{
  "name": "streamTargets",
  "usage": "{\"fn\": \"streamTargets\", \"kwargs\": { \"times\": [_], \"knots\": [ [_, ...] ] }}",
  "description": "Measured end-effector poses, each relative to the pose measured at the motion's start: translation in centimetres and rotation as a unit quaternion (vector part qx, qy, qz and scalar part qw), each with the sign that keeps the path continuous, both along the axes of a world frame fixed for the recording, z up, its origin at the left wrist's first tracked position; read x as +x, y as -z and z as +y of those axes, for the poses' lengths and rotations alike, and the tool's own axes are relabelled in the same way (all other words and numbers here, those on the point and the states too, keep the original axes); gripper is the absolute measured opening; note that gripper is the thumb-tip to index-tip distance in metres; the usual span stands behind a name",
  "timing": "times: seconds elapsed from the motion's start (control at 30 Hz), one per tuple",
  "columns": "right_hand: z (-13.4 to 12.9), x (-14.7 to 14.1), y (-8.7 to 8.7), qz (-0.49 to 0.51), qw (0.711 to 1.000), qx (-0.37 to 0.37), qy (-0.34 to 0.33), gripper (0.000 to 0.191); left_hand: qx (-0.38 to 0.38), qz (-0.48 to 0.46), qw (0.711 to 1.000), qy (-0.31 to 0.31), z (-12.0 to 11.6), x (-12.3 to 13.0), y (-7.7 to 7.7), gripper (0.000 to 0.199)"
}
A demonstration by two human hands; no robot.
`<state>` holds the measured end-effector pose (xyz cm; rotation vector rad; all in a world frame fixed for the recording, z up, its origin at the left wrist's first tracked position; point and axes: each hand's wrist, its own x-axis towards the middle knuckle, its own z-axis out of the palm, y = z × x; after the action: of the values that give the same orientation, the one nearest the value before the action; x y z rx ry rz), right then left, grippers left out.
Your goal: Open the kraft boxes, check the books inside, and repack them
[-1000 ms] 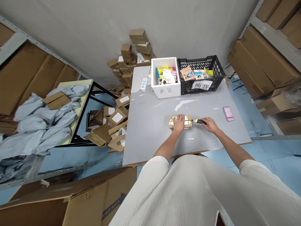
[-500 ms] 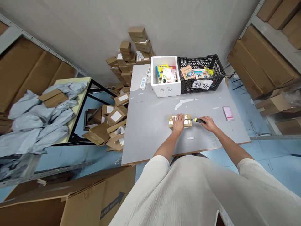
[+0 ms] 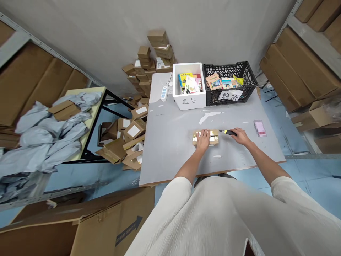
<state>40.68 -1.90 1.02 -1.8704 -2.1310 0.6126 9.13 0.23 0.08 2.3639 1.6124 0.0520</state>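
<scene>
A small taped cardboard box [image 3: 214,139] lies on the grey table [image 3: 170,149] in front of me. My left hand [image 3: 204,139] rests flat on its top, fingers stretched toward the far edge and thumb apart. My right hand [image 3: 240,136] is closed around the black handle of a utility knife [image 3: 228,132]. The blade points left and sits just off the right end of the box. A seam shows along the box's top, partly covered by my left hand.
At the table's back stand a white foam box [image 3: 189,101] and a black plastic crate [image 3: 230,96], both holding books. A power strip [image 3: 164,93] lies left of them. A pink blurred item [image 3: 260,128] is at right. Cartons [image 3: 133,131] pile up beyond the left edge.
My right hand has drawn the utility knife to the right, off the box's top and clear of its end. My left hand has stayed on the box.
</scene>
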Motion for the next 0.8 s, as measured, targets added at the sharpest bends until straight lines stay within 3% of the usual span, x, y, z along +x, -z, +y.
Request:
{"fn": "streamTargets", "kwargs": {
  "times": [0.17, 0.27, 0.4, 0.57, 0.67, 0.8],
  "knots": [
    [-0.2, 1.6, 0.2, 0.018, 0.999, -0.003, 0.043, 0.048, -0.006, -0.028, 1.000, -0.012, -0.6, 0.1, -0.7, 0.063],
    [0.5, -0.5, 0.5, 0.061, 0.997, -0.002, 0.042, 0.047, -0.015, -0.032, 0.999, -0.010, -1.0, -0.8, -1.2, 0.065],
    [2.8, -5.4, 0.4, 0.118, 0.993, -0.002, 0.028, 0.045, -0.014, -0.028, 0.999, 0.015, -1.5, -2.5, -1.7, 0.072],
    [4.9, -10.7, -0.4, 0.141, 0.989, -0.037, -0.012, 0.038, -0.004, -0.012, 1.000, 0.016, -1.9, -3.9, -2.1, 0.063],
    [5.0, -11.7, -0.6, 0.113, 0.991, -0.067, 0.000, 0.036, -0.007, -0.007, 1.000, 0.005, -1.7, -4.4, -2.1, 0.061],
    [4.3, -10.9, -0.3, 0.111, 0.991, -0.069, 0.038, 0.034, -0.042, -0.001, 0.999, -0.033, -1.0, -5.0, -1.7, 0.057]
  ]
}}
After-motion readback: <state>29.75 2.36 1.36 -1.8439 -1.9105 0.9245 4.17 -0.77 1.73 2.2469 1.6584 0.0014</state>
